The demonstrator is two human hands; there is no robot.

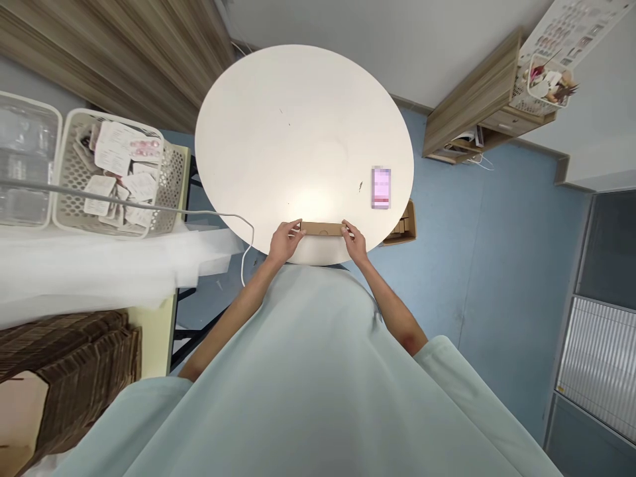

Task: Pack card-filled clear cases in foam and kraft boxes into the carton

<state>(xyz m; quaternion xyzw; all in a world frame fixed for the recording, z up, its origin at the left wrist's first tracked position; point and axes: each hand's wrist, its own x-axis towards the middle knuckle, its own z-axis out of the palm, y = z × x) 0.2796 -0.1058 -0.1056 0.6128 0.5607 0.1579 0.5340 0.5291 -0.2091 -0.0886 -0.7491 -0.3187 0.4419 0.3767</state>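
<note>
A small, long brown cardboard box (322, 228) is at the near edge of the round white table (298, 119), its long side running across in front of me. My left hand (285, 241) grips its left end between thumb and fingers. At the right end, my right hand (354, 242) holds it the same way. A round-edged tab line shows in the middle of the box's near side. Whatever is inside the box is hidden.
A blurred phone (381, 187) lies on the table at right. Below the table's right edge stands an open carton (408, 228). To the left are a white basket of packets (64, 192), a grey cable (199, 212) and stacked flat cardboard (94, 371).
</note>
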